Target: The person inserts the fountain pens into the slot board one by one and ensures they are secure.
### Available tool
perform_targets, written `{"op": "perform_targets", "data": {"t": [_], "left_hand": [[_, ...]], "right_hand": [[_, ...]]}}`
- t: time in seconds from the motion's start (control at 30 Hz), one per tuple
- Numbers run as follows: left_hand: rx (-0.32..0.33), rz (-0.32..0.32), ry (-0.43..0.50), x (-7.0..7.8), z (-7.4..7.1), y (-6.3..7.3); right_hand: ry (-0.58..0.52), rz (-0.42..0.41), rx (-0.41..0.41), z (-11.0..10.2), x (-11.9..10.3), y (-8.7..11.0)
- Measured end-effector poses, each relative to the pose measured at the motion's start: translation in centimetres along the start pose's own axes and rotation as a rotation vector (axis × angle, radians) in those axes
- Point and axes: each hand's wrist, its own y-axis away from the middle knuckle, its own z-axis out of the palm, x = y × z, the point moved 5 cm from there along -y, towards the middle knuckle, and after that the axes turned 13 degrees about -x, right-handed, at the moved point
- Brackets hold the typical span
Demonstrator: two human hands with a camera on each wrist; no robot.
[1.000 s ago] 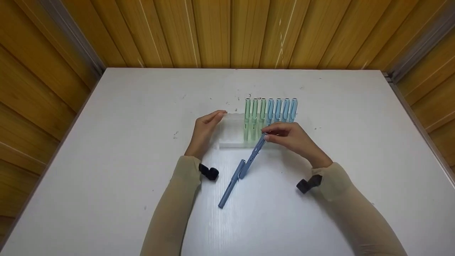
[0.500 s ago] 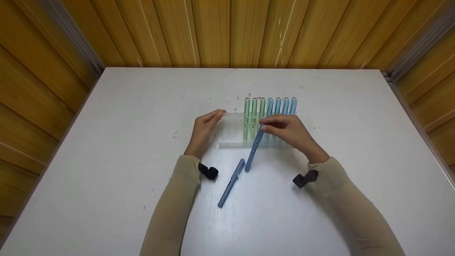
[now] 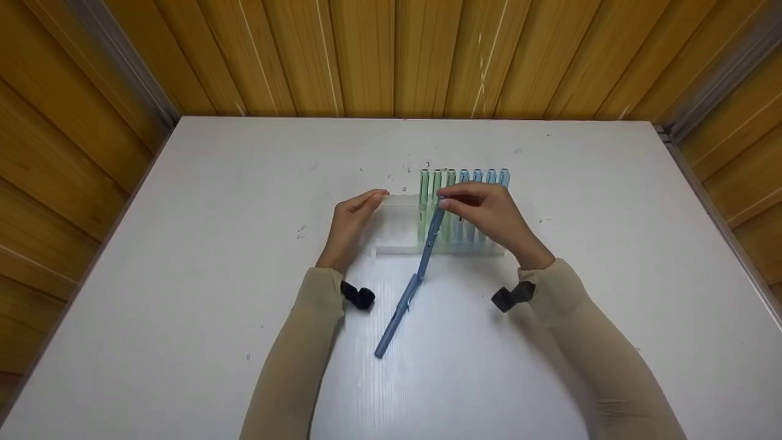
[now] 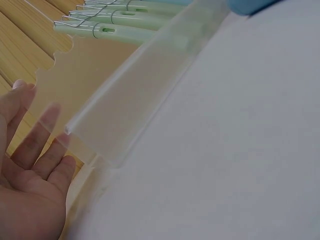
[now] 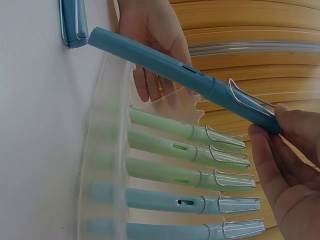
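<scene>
Between thumb and fingertips, my right hand (image 3: 492,217) pinches the cap end of a dark blue fountain pen (image 5: 160,70). That pen slants in front of the clear plastic pen stand (image 3: 397,223), its lower end pointing towards me. Pale green pens (image 5: 162,145) and light blue pens (image 5: 165,200) stand in a row in the stand's right part; the right hand covers part of them in the head view. At the stand's left edge, my left hand (image 3: 351,226) holds the clear panel, thumb in front and fingers behind it. A second dark blue pen (image 3: 397,318) lies on the table.
The white table (image 3: 214,244) carries scattered dark marks. Wood-look panels (image 3: 366,55) rise behind it and at both sides. In the head view, the held pen's lower end overlaps the lying pen's cap.
My right hand has moved up and left, bringing the held pen further over the stand and turning it more upright. The left hand, the stand and the lying pen have stayed put.
</scene>
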Motion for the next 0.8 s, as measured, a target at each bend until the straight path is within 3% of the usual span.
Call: {"op": "perform_targets", "data": {"t": [0.3,0.8], "left_hand": [[0.016,-0.007,-0.026,0.0,-0.1,0.0],[0.001,-0.013,-0.064,0.1,0.0,0.1]], "right_hand": [[0.066,-0.022,0.022,-0.1,-0.9,-1.0],[0.080,-0.087,0.080,-0.4,-2.1,-2.4]]}}
